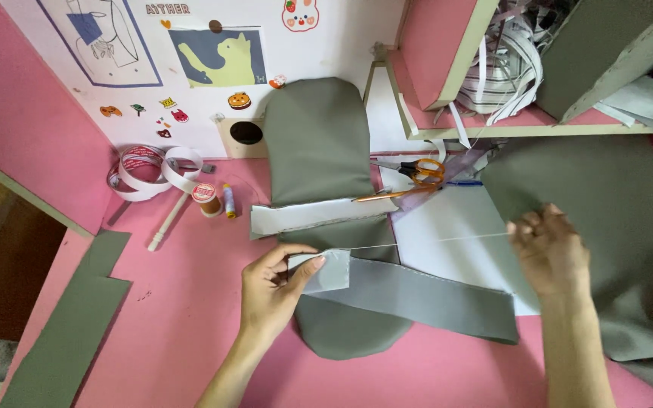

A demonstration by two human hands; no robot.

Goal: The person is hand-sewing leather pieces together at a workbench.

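Barely visible thread (432,240), needle unseen in right hand (549,253), left hand (273,291) pinching grey strip (417,298)

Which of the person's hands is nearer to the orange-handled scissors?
Right. The right hand is below and to the right of the scissors, pulling a thread taut. The left hand is farther away, lower left, its fingers pinching a grey fabric strip.

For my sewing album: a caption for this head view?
Left hand pinches a grey strip; right hand pulls thread taut.
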